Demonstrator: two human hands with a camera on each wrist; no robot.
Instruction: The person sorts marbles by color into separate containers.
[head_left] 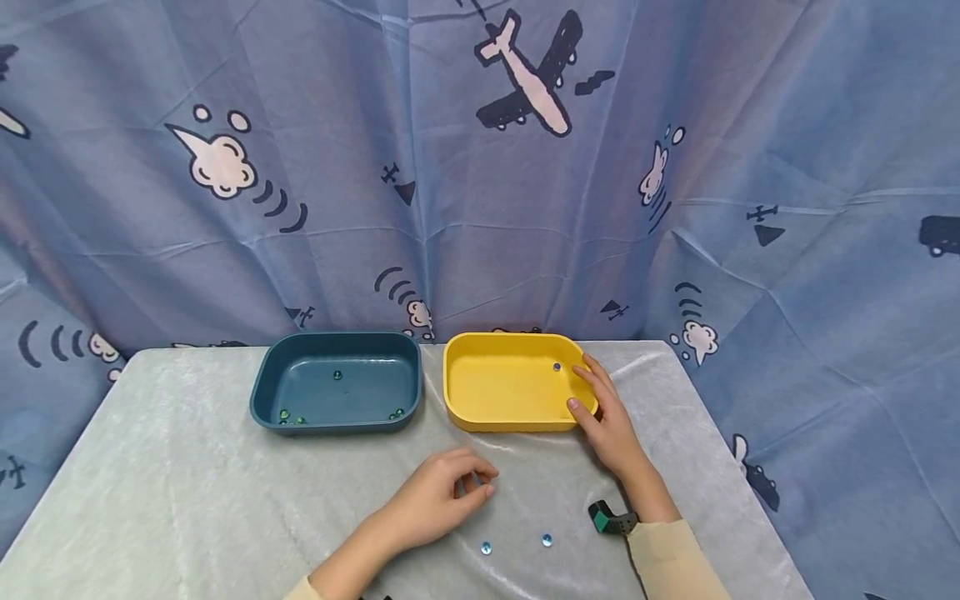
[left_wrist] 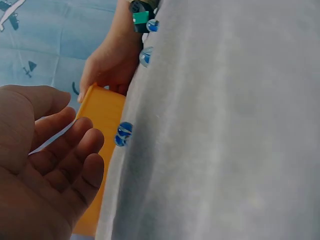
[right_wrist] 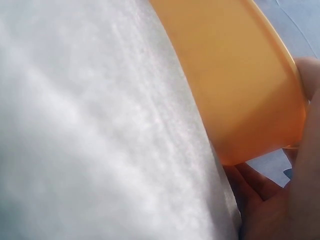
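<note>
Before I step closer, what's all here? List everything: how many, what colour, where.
Tablecloth: one, pale grey, across the foreground
Curtain: at least one, printed blue, in the background
Left tray: one, teal, tablecloth's far side
Left tray's marbles: about six, green, inside it
Right tray: one, yellow, beside the teal one
Right tray's marble: one visible, blue, inside its right end
Loose marbles: apparently four, blue, on the tablecloth
Sleeves: two, beige, lower edge
Wrist device: one, black and green, by the right sleeve
Left hand: one, bare, above the tablecloth, apparently empty
Right hand: one, bare, gripping the right tray's right end
</note>
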